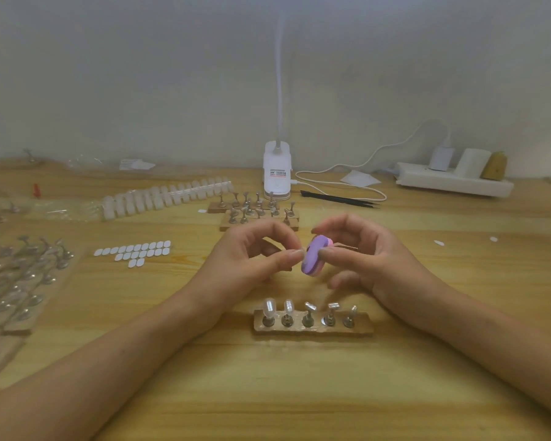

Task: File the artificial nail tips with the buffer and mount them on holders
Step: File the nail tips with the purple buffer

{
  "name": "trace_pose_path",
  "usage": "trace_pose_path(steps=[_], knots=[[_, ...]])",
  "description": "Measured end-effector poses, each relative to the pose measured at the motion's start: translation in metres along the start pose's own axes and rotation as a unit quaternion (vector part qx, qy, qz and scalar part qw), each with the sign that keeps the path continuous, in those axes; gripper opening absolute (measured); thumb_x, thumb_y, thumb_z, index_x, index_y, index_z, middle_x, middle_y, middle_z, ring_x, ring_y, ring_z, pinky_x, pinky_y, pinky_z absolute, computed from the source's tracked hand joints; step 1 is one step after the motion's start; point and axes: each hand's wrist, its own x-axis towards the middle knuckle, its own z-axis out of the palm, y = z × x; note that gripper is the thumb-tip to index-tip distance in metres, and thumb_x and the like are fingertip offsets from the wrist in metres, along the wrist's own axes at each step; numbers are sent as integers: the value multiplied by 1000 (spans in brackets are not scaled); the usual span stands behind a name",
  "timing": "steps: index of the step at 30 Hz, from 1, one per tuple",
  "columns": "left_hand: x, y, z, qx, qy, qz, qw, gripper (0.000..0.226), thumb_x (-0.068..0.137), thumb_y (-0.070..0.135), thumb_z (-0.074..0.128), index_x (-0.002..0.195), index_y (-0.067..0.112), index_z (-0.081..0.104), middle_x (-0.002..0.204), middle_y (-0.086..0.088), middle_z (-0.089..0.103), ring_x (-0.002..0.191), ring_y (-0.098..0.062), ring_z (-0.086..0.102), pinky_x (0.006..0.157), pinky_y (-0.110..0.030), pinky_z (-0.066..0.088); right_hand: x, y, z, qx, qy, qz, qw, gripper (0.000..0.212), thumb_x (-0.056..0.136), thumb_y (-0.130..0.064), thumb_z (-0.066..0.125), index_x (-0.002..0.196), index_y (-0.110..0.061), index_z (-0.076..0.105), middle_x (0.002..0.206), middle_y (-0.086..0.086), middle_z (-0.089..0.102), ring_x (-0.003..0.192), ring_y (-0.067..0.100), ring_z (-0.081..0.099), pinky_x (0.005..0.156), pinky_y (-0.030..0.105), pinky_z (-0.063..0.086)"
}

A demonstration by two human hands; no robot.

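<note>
Your right hand [369, 259] grips the purple buffer [312, 253]. Your left hand [252, 253] pinches a small nail tip [303, 250] against it.

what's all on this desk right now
oval purple buffer block: one, purple, right hand
front wooden base with metal holders: one, brown, front centre, two clear tips mounted
rear wooden holder bases: two, brown, behind hands
milky nail tip strip: one, milky, rear left
white oval adhesive pads: roughly twenty, left
bagged metal holders: many, silver, far left
white lamp base: one, rear centre
slim black tool: one, right of lamp
white power strip: one, rear right
left hand: pinches small pale piece
right hand: holds buffer
</note>
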Motion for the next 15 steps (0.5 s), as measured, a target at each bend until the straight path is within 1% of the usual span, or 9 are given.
trace_pose_path(steps=[3, 5, 6, 8, 9, 11, 13, 14, 15], knots=[[0, 1, 1, -2, 9, 6, 1000, 7, 78, 32, 73, 77, 27, 67, 82, 13, 67, 70, -5, 62, 60, -16, 46, -1, -1, 4, 11, -10, 18, 1000, 16, 77, -19, 78, 91, -23, 73, 93, 7, 73, 77, 19, 73, 58, 23, 56], [-1, 1, 2, 15, 3, 15, 1000, 8, 77, 32, 73, 76, 27, 68, 82, 12, 67, 71, -6, 62, 62, -15, 46, -1, -2, 5, 21, -9, 14, 1000, 18, 74, -19, 85, 88, -22, 73, 92, 8, 73, 76, 20, 73, 61, 25, 58], [-1, 1, 2, 32, 0, 19, 999, 8, 77, 34, 73, 76, 27, 68, 84, 12, 68, 72, -6, 63, 64, -15, 46, -1, -3, 4, 33, 6, 11, 999, 22, 72, -20, 87, 88, -20, 73, 92, 8, 73, 77, 19, 73, 63, 25, 58], [-2, 1, 3, 66, -2, 22, 998, 10, 75, 37, 73, 75, 29, 68, 86, 14, 68, 75, -5, 64, 67, -14, 46, 0, -2, 1, 71, 53, 12, 996, 27, 68, -21, 82, 90, -14, 69, 92, 11, 75, 79, 18, 72, 66, 25, 58], [-2, 1, 4, 71, -1, 23, 997, 10, 75, 38, 73, 75, 30, 68, 86, 14, 68, 75, -5, 64, 67, -14, 47, 0, -3, 0, 80, 64, 15, 995, 28, 68, -21, 79, 91, -11, 67, 92, 11, 75, 80, 19, 72, 67, 25, 58], [-2, 1, 3, 55, 12, 25, 998, 8, 77, 36, 73, 75, 31, 67, 86, 14, 67, 72, -5, 61, 66, -13, 46, -2, -2, 2, 37, 33, 15, 999, 25, 70, -18, 83, 89, -12, 68, 90, 11, 75, 79, 19, 72, 71, 27, 59], [-2, 1, 1, 53, 23, 28, 998, 9, 78, 35, 73, 75, 30, 67, 85, 14, 66, 70, -4, 57, 66, -12, 43, -4, -4, 7, -9, 3, 6, 1000, 20, 71, -19, 84, 85, -16, 70, 88, 9, 75, 77, 17, 72, 72, 26, 58], [-2, 0, 2, 63, 20, 32, 997, 10, 78, 35, 74, 75, 30, 67, 86, 14, 66, 70, -5, 56, 66, -12, 42, -3, -4, 7, -4, 20, -1, 1000, 21, 70, -21, 84, 85, -16, 70, 87, 8, 75, 76, 16, 72, 70, 25, 57], [-2, 0, 2, 77, 12, 35, 996, 10, 77, 36, 74, 74, 30, 67, 86, 14, 66, 70, -4, 56, 66, -12, 42, -2, -4, 6, 27, 55, -2, 998, 23, 70, -22, 82, 87, -14, 68, 86, 8, 75, 75, 15, 72, 68, 23, 57]])
